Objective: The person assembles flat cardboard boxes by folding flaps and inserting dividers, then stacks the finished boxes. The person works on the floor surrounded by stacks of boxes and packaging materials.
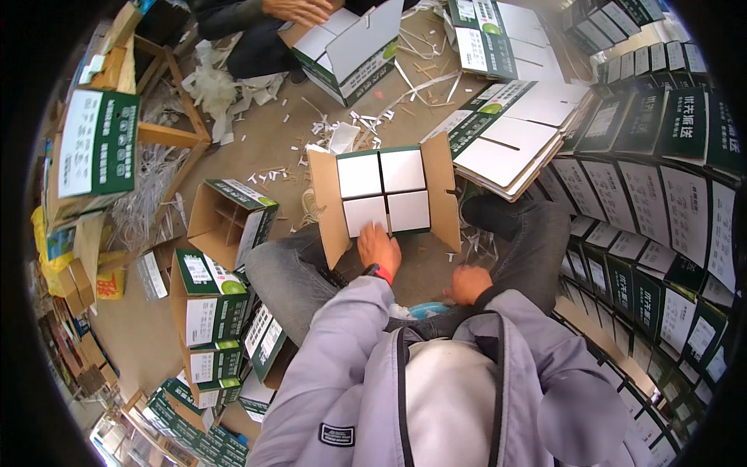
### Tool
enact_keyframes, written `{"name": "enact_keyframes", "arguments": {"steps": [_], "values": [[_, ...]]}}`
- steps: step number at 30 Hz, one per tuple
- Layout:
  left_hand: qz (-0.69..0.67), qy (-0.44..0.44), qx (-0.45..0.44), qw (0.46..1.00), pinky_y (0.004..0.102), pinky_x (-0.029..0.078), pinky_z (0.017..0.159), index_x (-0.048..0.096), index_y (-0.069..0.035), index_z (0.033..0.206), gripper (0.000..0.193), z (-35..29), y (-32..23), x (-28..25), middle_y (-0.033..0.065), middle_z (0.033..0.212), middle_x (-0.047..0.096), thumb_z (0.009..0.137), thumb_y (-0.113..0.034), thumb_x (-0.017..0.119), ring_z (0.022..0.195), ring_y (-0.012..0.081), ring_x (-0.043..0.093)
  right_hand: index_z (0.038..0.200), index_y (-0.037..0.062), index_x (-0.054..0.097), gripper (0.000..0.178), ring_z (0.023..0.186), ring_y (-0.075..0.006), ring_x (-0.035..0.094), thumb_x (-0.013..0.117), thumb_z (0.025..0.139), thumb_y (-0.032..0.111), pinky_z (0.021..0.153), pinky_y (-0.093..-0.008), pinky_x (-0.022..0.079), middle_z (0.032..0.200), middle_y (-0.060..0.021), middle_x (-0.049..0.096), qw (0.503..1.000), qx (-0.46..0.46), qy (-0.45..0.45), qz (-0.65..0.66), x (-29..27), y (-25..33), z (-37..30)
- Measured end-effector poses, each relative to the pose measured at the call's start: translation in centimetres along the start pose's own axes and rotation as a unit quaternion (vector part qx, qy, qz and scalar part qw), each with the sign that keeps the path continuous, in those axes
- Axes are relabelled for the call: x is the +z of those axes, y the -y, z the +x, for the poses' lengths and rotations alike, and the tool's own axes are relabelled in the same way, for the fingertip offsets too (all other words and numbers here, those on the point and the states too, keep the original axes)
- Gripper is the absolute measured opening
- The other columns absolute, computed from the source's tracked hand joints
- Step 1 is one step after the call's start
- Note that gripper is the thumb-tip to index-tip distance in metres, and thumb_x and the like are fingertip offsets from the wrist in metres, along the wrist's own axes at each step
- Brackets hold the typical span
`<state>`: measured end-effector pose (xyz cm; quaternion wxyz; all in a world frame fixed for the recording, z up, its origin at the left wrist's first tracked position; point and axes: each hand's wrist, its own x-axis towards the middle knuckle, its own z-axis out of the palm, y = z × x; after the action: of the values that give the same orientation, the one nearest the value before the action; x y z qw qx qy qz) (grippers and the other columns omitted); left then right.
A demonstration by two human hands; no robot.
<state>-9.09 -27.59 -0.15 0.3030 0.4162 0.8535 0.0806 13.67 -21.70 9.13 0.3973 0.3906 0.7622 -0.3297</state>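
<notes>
Between my bent legs stands a cardboard box [440, 187] with its brown side flaps spread outward. Several white square faces fill its top, parted by a dark cross-shaped gap. My left hand [380, 250] reaches over the box's near edge, fingers stretched toward the near-left white square; whether they touch it I cannot tell. A thin brown strip [389, 224] shows in the gap just right of those fingers. Beside my right thigh, my right hand [469, 285] is closed with its fingers curled under, so anything in it is hidden. A light-blue object [427, 310] lies in my lap near it.
Flattened white-and-green cartons [510, 148] are stacked ahead right. Rows of green-and-white boxes [646, 194] line the right side. An open carton [226, 222] with brown dividers stands left, above more boxes [208, 311]. Paper scraps [366, 124] litter the floor. Another person's hand [299, 11] is above a carton [350, 62].
</notes>
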Motion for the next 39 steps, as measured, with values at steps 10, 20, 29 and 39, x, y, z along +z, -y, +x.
{"name": "enact_keyframes", "arguments": {"steps": [10, 20, 29, 39], "values": [[-0.104, 0.201, -0.104, 0.969, 0.0486, 0.055, 0.1, 0.074, -0.01, 0.129, 0.045, -0.9, 6.8, 2.2, 0.0246, 0.127, 0.072, 0.093, -0.036, 0.07, 0.114, 0.0446, 0.07, 0.149, 0.0143, 0.056, 0.059, 0.121, -0.0437, 0.065, 0.062, 0.101, 0.048, 0.101, -0.0515, 0.051, 0.139, -0.0209, 0.066, 0.868, -0.029, -0.331, 0.369, 0.7, -0.3, 8.2], [-0.103, 0.047, 0.085, 0.99, 0.0565, 0.053, 0.093, 0.052, -0.011, 0.154, 0.059, 6.0, 4.5, 5.5, 0.0298, 0.11, 0.068, 0.095, -0.007, 0.053, 0.103, 0.0493, 0.066, 0.147, 0.0173, 0.055, 0.047, 0.115, -0.046, 0.066, 0.052, 0.105, 0.04, 0.097, -0.0557, 0.053, 0.127, -0.0225, 0.07, 0.89, -0.008, -0.305, 0.338, 1.6, -0.1, 8.3], [-0.136, 0.016, -0.043, 0.99, 0.0521, 0.055, 0.1, 0.069, -0.002, 0.136, 0.043, 5.7, 3.1, 8.1, 0.0298, 0.123, 0.071, 0.097, -0.015, 0.055, 0.115, 0.0462, 0.068, 0.142, 0.0148, 0.053, 0.039, 0.111, -0.049, 0.066, 0.052, 0.105, 0.029, 0.094, -0.0597, 0.052, 0.124, -0.0254, 0.068, 0.887, -0.036, -0.341, 0.31, 1.9, 0.4, 9.3], [0.069, 0.257, -0.141, 0.954, 0.0496, 0.053, 0.106, 0.077, 0.002, 0.12, 0.047, 2.6, 9.3, 7.2, 0.0271, 0.127, 0.073, 0.089, -0.033, 0.073, 0.121, 0.0479, 0.067, 0.153, 0.0139, 0.045, 0.053, 0.112, -0.0482, 0.066, 0.054, 0.105, 0.034, 0.095, -0.0577, 0.053, 0.131, -0.0232, 0.066, 0.894, -0.02, -0.334, 0.297, 1.7, 0.6, 9.5]]}}
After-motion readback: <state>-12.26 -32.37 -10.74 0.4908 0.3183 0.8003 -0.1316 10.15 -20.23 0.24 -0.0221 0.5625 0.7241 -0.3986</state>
